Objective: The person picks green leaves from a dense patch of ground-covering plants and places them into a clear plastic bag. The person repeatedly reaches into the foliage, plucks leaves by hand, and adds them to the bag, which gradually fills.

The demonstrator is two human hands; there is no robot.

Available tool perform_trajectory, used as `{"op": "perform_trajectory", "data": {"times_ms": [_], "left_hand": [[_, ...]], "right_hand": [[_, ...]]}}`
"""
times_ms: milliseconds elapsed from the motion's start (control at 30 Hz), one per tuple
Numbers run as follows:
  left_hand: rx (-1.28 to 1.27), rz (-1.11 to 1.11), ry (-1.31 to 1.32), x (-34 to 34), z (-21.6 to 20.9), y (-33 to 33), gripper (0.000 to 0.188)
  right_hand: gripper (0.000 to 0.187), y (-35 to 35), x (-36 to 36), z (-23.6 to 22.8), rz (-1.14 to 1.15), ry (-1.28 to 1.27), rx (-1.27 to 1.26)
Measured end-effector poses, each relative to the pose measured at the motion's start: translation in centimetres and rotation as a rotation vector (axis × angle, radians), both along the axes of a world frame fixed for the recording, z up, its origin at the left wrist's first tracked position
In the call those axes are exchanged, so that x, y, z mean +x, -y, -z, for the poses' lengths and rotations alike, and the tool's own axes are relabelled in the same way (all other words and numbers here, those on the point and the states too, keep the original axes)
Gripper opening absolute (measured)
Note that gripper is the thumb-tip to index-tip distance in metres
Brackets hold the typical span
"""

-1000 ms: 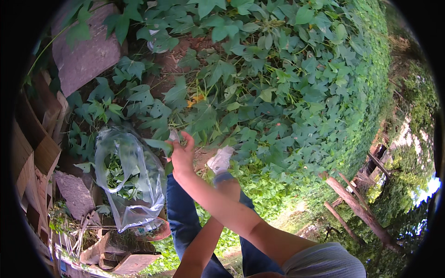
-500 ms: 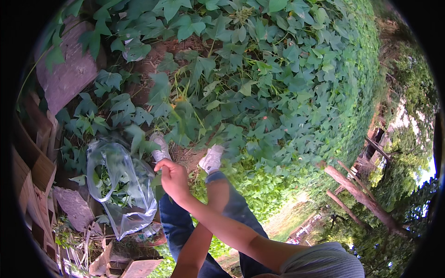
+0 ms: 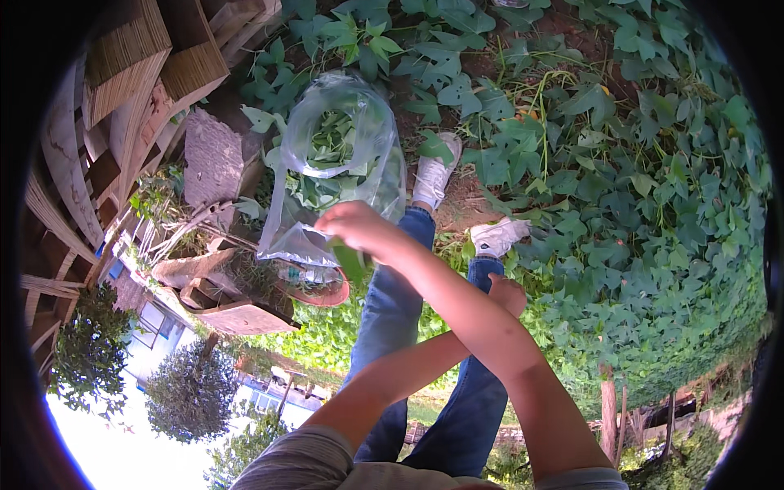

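Observation:
My right hand is closed at the near edge of a clear plastic bag, its arm crossing over my left forearm. A green leaf hangs below its fingers. Inside the open bag lie several picked green leaves. My left hand rests curled at my right knee, partly behind my right forearm; whatever its fingers hold, if anything, is hidden. Lobed-leaf vines spread over the ground ahead and to the right.
Stacked wooden boards stand at the far left, with a rough stone block beside the bag. A reddish basin sits below the bag. My white shoes stand on bare soil among the vines.
The view has swung left, so the bag now appears higher and nearer the middle. My right hand, still with a leaf, has moved to the bag's near edge. My left hand stays at the knee.

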State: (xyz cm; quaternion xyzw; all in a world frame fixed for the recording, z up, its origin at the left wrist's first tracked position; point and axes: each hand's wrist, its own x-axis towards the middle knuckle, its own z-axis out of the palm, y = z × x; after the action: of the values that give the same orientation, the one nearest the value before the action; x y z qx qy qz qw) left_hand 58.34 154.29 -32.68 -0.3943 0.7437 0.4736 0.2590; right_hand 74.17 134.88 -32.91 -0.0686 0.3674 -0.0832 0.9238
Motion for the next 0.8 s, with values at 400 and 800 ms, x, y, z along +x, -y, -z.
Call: {"op": "perform_trajectory", "data": {"times_ms": [400, 800], "left_hand": [[0.018, 0.02, -0.045, 0.7, 0.2, 0.6, 0.016], [-0.006, 0.297, -0.198, 6.4, 3.8, 2.5, 0.033]], "right_hand": [[0.043, -2.7, -1.1, -0.1, -0.05, -0.374, -0.812], [0.034, -11.4, -23.2, -5.3, 0.701, -1.211, -0.349]]}}
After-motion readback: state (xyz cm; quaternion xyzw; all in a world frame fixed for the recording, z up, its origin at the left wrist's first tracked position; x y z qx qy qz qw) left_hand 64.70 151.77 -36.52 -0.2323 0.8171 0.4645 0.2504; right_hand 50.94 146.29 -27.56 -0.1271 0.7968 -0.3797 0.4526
